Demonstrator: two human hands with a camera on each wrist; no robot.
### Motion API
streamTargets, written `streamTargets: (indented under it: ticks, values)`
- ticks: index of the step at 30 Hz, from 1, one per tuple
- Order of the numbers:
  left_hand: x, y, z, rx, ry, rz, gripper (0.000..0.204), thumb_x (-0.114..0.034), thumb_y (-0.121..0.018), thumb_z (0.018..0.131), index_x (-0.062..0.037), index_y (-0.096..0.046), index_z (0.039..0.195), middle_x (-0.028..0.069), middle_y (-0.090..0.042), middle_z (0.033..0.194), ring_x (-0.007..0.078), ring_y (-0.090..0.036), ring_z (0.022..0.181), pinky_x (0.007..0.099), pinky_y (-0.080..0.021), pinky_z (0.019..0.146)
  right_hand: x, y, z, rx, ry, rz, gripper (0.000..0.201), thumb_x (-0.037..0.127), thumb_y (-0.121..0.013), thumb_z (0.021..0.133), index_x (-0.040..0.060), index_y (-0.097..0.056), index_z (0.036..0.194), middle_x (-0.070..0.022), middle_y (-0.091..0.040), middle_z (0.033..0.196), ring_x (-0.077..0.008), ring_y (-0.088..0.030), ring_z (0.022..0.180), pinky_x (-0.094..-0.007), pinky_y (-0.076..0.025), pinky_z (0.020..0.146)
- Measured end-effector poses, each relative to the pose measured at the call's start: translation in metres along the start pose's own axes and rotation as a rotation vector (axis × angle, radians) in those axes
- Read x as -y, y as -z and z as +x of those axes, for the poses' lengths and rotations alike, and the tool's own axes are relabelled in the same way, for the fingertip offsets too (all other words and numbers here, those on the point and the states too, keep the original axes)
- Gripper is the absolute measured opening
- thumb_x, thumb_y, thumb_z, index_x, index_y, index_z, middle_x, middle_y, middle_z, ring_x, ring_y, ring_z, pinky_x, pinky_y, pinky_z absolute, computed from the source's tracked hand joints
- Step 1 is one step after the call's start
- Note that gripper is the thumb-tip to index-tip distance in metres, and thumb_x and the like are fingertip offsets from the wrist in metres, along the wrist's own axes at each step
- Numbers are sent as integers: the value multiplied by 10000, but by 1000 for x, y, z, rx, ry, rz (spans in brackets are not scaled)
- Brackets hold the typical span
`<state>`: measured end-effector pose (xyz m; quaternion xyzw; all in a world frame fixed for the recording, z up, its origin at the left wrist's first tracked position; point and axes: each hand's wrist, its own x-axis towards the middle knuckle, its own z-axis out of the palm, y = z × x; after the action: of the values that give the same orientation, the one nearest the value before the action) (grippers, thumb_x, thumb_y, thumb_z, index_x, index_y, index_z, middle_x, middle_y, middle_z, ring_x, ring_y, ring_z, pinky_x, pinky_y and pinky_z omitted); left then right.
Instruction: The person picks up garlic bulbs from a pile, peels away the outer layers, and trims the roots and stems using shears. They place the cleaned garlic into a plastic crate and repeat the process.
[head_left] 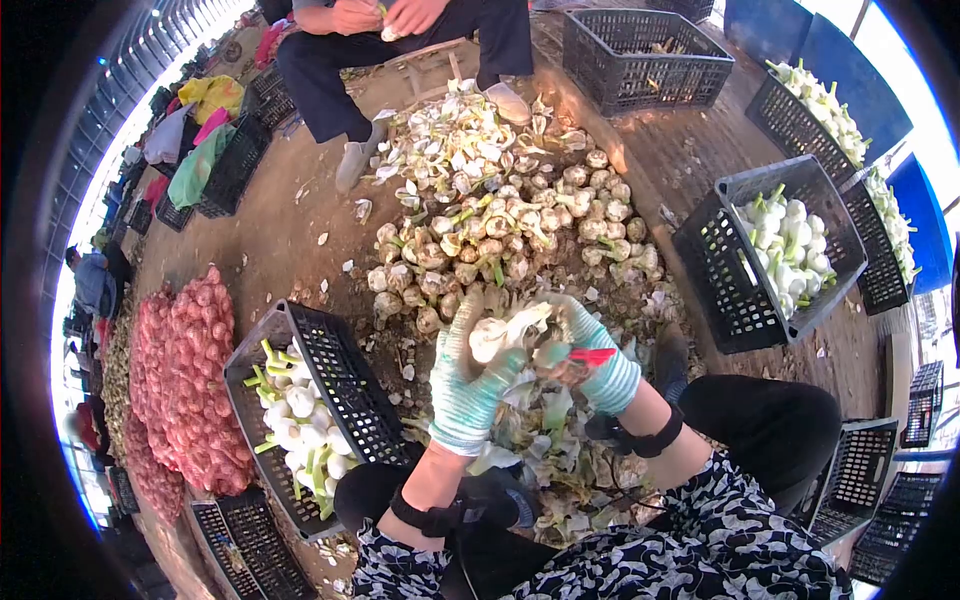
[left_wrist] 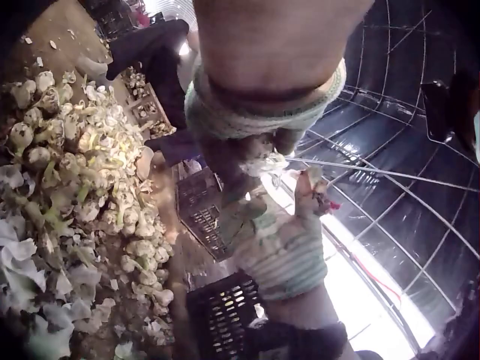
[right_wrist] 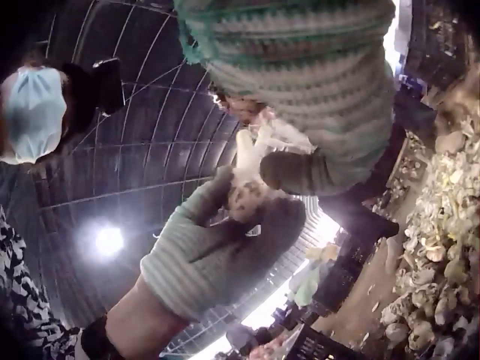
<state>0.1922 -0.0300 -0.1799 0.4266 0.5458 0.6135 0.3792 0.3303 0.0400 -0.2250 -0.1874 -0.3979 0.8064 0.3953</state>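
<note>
Both hands wear pale green-and-white striped gloves. My left hand [head_left: 466, 385] holds a garlic bulb [head_left: 489, 340] between thumb and fingers, its root face showing in the right wrist view [right_wrist: 247, 196]. My right hand [head_left: 598, 365] pinches the papery stem end [head_left: 530, 318] of the same bulb, and something red [head_left: 592, 356] sticks out at its thumb. In the right wrist view the right glove [right_wrist: 300, 97] is large above the bulb, with the left glove [right_wrist: 217, 251] beneath. Loose skins [head_left: 545, 430] lie on the ground below the hands.
Unpeeled garlic [head_left: 500, 230] is heaped ahead, with a pile of skins [head_left: 450, 135] beyond. Crates of white garlic stand left [head_left: 350, 390] and right [head_left: 725, 270]. Red net sacks [head_left: 190, 380] are at far left. Another person [head_left: 320, 70] sits opposite, near an openwork black crate [head_left: 645, 75].
</note>
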Motion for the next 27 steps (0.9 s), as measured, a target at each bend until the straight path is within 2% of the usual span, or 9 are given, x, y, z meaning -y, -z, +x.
streamTargets:
  ticks: [3, 6, 8, 15, 17, 23, 25, 26, 27]
  values:
    - [-3, -2, 1, 26, -142, 166, 611, -25, -656, 689, 4, -352, 1217, 78, -437, 1039, 168, -488, 946, 273, -412, 816, 8, -4, -3, 92, 24, -168, 300, 93, -431, 859, 12, -403, 1146, -103, -532, 1027, -179, -581, 824, -279, -516, 680]
    - [1, 1, 1, 45, -250, 286, 637, -84, -687, 679, 15, -352, 1211, 86, -433, 1041, 176, -496, 936, 282, -416, 812, 16, -5, -3, 178, 35, -18, 273, 28, -468, 829, 21, -453, 1102, -73, -543, 1008, -147, -557, 863, -259, -501, 680]
    - [-1, 0, 0, 7, -260, 338, 682, -263, -700, 674, 14, -368, 1201, 96, -498, 1057, 177, -503, 946, 280, -403, 826, 24, -18, -6, 97, 28, -71, 278, 13, -503, 803, 28, -471, 1080, -62, -553, 982, -133, -548, 863, -252, -485, 693]
    - [-2, -3, -2, 52, -122, -24, 673, -261, -710, 664, 24, -387, 1181, 92, -499, 1059, 171, -504, 945, 285, -410, 825, 32, -14, -1, 26, 222, -531, 269, -11, -630, 681, 29, -548, 934, -32, -579, 878, -117, -539, 827, -256, -432, 748]
    - [-7, -3, -2, 93, -11, -177, 667, -140, -699, 672, 33, -343, 1208, 109, -484, 1073, 200, -512, 949, 311, -432, 818, 29, -12, 0, 21, 255, -605, 258, -18, -630, 674, 28, -555, 917, -30, -581, 865, -119, -541, 819, -253, -432, 743]
    - [-20, 0, 1, 109, 334, -498, 702, -157, -722, 630, 19, -367, 1209, 98, -521, 1048, 191, -520, 944, 291, -430, 812, 21, -8, -6, -38, 27, -257, 213, 6, -552, 760, 12, -528, 972, -48, -583, 846, -141, -559, 806, -265, -454, 743]
    - [-20, 3, 3, 127, 367, -558, 699, -157, -718, 629, 17, -368, 1209, 96, -520, 1053, 194, -522, 943, 297, -430, 814, 8, 19, -1, 320, -221, 604, 194, 91, -476, 832, -6, -507, 997, -71, -584, 869, -165, -575, 804, -282, -474, 742]
    - [-19, 5, 2, 142, 400, -617, 697, -157, -714, 629, 15, -369, 1209, 93, -520, 1058, 198, -524, 942, 303, -431, 817, 5, 18, -3, 321, -221, 603, 194, 91, -476, 832, -6, -507, 997, -71, -584, 869, -165, -575, 804, -282, -474, 742]
    - [-11, 9, 3, 186, 379, -596, 692, -185, -709, 640, 6, -370, 1212, 87, -520, 1057, 201, -521, 953, 319, -423, 835, 9, 4, -5, 98, -249, 556, 198, 121, -456, 845, -6, -507, 988, -63, -585, 861, -163, -583, 777, -271, -483, 713]
